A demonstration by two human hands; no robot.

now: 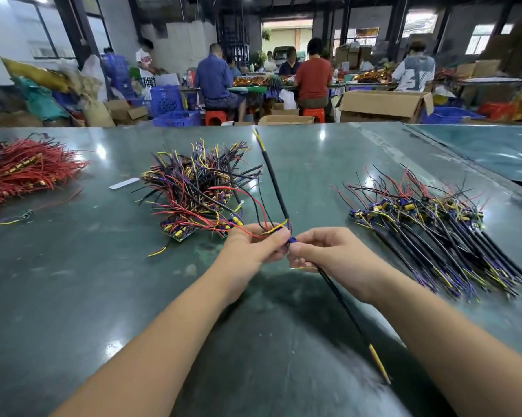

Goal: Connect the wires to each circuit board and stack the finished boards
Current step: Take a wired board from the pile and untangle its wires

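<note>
Both hands meet above the middle of the green table (73,296). My left hand (253,245) pinches a small circuit board with a blue part (291,241) and its thin red, black and yellow wires. My right hand (322,251) grips the same board from the right, together with a black sheathed cable (341,302) that runs down toward me to a yellow tip. A second black sheathed cable (273,179) rises from the board toward the far side. The board itself is mostly hidden by my fingers.
A tangled heap of wired boards (199,188) lies just behind my left hand. An ordered row of boards with black cables (440,239) lies to the right. A pile of red wires (22,170) sits far left. Beyond the table, several people work among boxes and crates.
</note>
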